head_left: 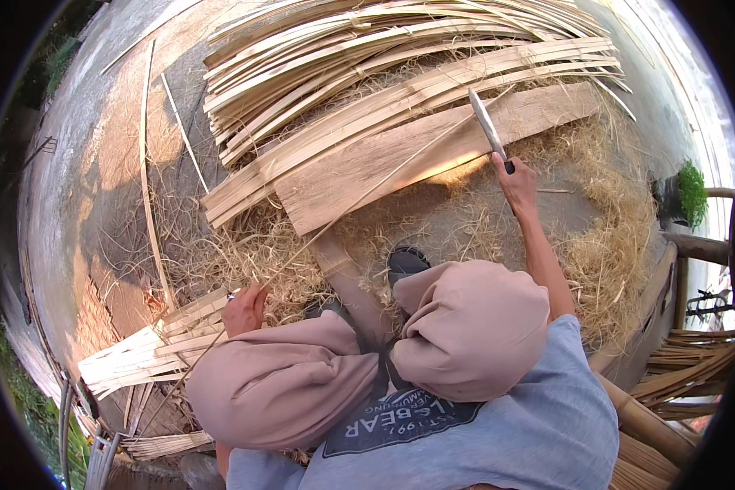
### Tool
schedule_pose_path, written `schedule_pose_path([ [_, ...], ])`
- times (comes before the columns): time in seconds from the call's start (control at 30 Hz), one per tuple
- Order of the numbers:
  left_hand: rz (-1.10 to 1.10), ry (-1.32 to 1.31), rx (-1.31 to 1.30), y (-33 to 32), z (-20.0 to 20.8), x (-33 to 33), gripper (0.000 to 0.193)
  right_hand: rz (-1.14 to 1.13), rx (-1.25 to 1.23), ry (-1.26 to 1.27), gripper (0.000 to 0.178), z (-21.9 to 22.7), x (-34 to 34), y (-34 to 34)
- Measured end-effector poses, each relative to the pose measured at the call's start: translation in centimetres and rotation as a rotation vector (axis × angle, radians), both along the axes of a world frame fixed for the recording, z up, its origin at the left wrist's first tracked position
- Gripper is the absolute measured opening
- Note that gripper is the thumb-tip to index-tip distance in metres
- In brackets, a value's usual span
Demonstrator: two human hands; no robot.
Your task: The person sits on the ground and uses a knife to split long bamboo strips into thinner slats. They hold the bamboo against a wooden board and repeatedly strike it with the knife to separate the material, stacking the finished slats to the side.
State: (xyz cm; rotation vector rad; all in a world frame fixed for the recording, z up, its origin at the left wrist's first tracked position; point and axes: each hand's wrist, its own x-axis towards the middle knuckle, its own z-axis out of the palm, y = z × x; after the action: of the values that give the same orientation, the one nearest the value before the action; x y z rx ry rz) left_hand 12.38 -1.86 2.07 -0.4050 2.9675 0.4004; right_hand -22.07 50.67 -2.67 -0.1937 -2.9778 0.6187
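Observation:
My right hand [515, 184] is closed round the dark handle of a knife [486, 122], its blade pointing away over a wooden board [367, 167]. A long thin bamboo strip [367, 193] slants across the board, its far end meeting or passing beside the blade; I cannot tell which. Beside my left knee, my left hand [246, 310] grips this strip, with the fingers bent round it. The strip seems to run on behind the hand toward the lower left. Under and beside that hand lies a bundle of pale split strips [151, 353].
A large pile of bamboo strips [343, 77] lies beyond the board. Curly shavings [604, 245] cover the ground on the right and around my feet. Loose slats [147, 163] lie at the left. A green plant [692, 194] and bamboo poles [649, 420] stand at the right.

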Motion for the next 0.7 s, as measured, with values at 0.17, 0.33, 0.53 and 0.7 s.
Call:
schedule_pose_path([
  [0.17,-0.026,0.218,-0.201,-3.9,5.6,1.1,0.038,-0.188,0.178,0.111,0.057,-2.4,-1.6,0.4],
  [0.33,0.124,0.383,-0.177,-9.1,8.5,5.3,0.052,0.359,0.061,0.465,0.081,1.7,-1.5,-7.9],
  [0.53,0.216,0.577,-0.447,-15.3,14.0,10.8,0.055,0.933,-0.004,0.293,0.042,2.6,0.1,-14.9],
  [0.7,0.368,0.572,-0.589,-19.5,16.3,14.4,0.051,0.940,-0.194,0.337,0.029,-0.2,1.8,-18.9],
])
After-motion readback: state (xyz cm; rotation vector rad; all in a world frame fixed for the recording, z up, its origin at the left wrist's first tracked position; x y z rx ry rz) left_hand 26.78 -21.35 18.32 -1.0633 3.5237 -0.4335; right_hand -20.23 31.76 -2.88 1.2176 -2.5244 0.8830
